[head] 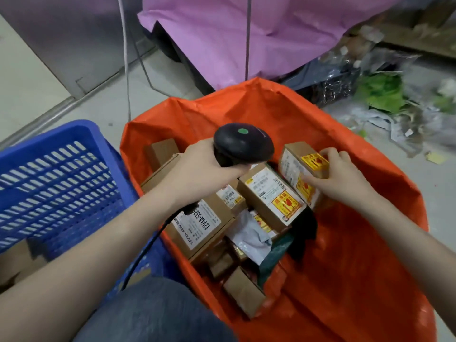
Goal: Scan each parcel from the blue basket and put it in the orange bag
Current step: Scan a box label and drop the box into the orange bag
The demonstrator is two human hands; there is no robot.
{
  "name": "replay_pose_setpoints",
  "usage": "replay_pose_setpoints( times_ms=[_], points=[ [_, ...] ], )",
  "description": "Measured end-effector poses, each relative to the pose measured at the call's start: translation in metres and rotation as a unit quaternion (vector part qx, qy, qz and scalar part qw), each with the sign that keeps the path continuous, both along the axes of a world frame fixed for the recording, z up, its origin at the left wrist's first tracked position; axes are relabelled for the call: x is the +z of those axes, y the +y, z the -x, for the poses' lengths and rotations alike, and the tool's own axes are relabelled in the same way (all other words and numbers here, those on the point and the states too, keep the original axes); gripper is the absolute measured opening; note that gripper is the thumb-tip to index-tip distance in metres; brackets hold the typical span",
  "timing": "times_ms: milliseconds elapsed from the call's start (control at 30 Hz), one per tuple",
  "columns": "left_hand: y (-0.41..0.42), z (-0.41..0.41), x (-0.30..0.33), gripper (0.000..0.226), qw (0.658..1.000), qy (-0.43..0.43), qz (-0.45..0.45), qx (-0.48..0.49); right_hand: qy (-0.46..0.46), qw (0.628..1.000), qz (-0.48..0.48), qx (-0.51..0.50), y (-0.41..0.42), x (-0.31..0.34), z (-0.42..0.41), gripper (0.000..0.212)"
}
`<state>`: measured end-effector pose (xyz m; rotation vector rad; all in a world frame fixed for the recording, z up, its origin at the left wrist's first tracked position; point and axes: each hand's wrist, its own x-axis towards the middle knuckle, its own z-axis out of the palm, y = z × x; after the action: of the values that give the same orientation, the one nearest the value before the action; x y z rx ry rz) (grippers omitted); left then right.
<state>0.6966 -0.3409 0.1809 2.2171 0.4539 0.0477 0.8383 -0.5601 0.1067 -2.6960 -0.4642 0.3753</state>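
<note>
Judging by fragile stickers, held stiff, light cardboard parcel [302, 172] by upper edges in right hand [338, 177] over orange bag [357, 243]; gripped scanner [243, 144] in left hand [202, 169].

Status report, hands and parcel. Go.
Left hand grips scanner. Right hand holds parcel over orange bag. Nothing blocking.

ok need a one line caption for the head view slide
Left hand holds the scanner over the orange bag while the right hand grips a box inside it.
</note>
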Motion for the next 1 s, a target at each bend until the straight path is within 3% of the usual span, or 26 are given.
replay_pose_setpoints(
  times_ms=[333,667,900,1000],
  points=[
    [0.001,0.022,0.01,0.025,1.0,-0.003,-0.017,0.02,-0.016,0.999,-0.024,0.03,0.001,0.013,0.012,0.067],
    [0.022,0.079,0.051,0.027,0.997,-0.049,-0.005,0.064,-0.043,0.993,-0.058,0.095,0.018,0.081,0.046,0.04],
    [0.049,0.121,0.073,0.017,0.992,-0.071,0.005,0.102,-0.042,0.986,-0.07,0.142,0.061,0.094,0.079,0.026],
    [0.062,0.142,0.077,0.026,0.989,-0.081,0.007,0.123,-0.022,0.979,-0.069,0.189,0.084,0.093,0.105,0.015]
  ],
)
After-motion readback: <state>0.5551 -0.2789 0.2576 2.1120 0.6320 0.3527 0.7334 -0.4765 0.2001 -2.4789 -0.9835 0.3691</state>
